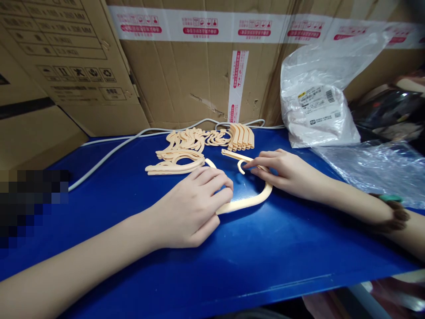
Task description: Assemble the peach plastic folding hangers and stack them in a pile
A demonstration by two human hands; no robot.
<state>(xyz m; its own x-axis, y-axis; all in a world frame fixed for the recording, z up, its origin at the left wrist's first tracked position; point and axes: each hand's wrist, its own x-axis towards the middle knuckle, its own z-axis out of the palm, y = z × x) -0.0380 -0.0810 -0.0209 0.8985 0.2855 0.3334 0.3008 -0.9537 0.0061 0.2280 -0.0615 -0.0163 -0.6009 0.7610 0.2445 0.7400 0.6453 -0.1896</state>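
My left hand (202, 204) is closed around one end of a cream plastic hanger arm (249, 203) that curves to the right over the table. Its fingers hide that end, and a short cream tip shows above them. My right hand (283, 173) bends its fingers over a straight cream hanger piece (236, 155), beside a small hanger hook (241, 167). The curved arm runs up under the right fingers, where any joint between the parts is hidden. Beyond the left hand lie stacked hanger pieces (172, 169).
On the blue table (265, 261), a heap of cream hooks (187, 139) and a row of hanger arms (241, 136) lie at the back. A white cable (133, 136) runs behind them. Cardboard boxes (186, 75) stand behind; a plastic bag (315, 106) and clear wrap (375, 164) lie right.
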